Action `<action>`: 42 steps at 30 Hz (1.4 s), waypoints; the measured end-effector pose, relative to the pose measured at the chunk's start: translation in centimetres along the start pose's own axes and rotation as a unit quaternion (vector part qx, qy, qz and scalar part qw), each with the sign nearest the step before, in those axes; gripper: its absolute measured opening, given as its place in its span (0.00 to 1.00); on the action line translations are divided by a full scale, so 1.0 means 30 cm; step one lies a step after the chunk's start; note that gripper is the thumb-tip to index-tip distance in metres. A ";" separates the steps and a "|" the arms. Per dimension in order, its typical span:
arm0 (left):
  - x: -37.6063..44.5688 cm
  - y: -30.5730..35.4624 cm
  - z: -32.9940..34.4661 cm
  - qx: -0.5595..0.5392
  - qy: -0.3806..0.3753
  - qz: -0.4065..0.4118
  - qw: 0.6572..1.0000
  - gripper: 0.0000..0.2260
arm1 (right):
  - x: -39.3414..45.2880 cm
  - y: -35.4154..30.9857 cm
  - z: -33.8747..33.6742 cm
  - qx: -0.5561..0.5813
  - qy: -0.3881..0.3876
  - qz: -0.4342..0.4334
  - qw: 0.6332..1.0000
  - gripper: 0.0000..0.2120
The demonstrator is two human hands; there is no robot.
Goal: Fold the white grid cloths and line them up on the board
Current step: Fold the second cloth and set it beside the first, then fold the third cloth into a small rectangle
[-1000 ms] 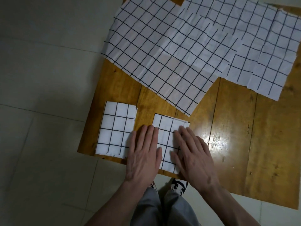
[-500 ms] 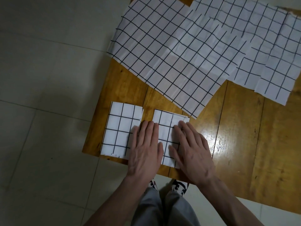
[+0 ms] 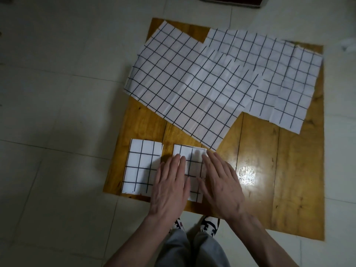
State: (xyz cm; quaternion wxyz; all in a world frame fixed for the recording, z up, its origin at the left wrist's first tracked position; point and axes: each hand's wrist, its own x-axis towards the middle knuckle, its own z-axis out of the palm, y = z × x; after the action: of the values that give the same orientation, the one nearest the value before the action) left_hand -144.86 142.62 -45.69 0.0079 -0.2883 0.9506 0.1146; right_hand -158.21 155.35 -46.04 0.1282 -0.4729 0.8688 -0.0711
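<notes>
A wooden board (image 3: 289, 170) lies on the tiled floor. Two folded white grid cloths sit side by side at its near left: one (image 3: 140, 166) lies free, the other (image 3: 193, 162) is under my palms. My left hand (image 3: 170, 187) rests flat on its left half, fingers together and slightly spread. My right hand (image 3: 221, 184) lies flat on its right half. Several unfolded grid cloths overlap across the far part of the board, the biggest (image 3: 185, 89) on the left and others (image 3: 279, 74) on the right.
Pale floor tiles (image 3: 57, 112) surround the board. My shoes (image 3: 210, 224) and grey trousers (image 3: 188, 249) are at the board's near edge. A dark object (image 3: 231, 0) shows at the top edge. The board's near right part is bare, glossy wood.
The view has pulled back and tilted, showing the whole board. Both hands stay flat on the second folded cloth, which has shifted slightly closer to the first.
</notes>
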 end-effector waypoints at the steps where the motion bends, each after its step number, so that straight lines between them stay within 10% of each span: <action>1: 0.004 0.012 -0.043 -0.006 -0.007 0.004 1.000 0.26 | -0.003 -0.007 -0.042 0.004 0.003 0.005 1.000 0.32; 19: 0.001 0.169 -1.107 -0.103 0.061 0.052 0.991 0.25 | -0.313 -0.195 -1.124 -0.025 0.145 0.150 0.978 0.33; 42: 0.098 1.168 -1.203 -0.060 0.125 0.143 0.980 0.26 | -0.701 0.591 -1.553 -0.038 0.245 0.167 0.954 0.34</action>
State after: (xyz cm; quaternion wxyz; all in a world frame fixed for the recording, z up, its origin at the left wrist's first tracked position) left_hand -164.74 161.29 -3.31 -0.1449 -0.1609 0.9669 0.1347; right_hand -175.03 182.75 -2.50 -0.0962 -0.2940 0.9421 -0.1294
